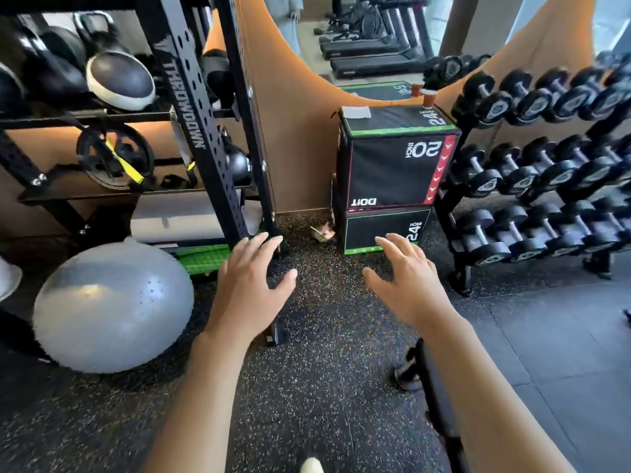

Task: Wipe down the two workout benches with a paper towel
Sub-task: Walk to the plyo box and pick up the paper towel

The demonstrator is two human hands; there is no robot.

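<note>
Both my hands, left (251, 285) and right (408, 281), reach forward released and grasping nothing, toward the towel (356, 112) at twelve o'clock on the box (396, 158).

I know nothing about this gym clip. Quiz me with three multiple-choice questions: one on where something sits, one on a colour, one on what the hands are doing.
1. Where does the white paper towel lie?
A. on the floor
B. on top of the stacked black boxes
C. in a hand

2. What colour is the big exercise ball?
A. grey
B. red
C. green

3. How are the left hand and right hand?
A. both grip a towel
B. one holds a dumbbell
C. both open, holding nothing

Answers: B, the folded white sheet rests on the top box's back left corner; A, the ball beside the rack is pale grey; C, fingers are spread over the floor.
</note>
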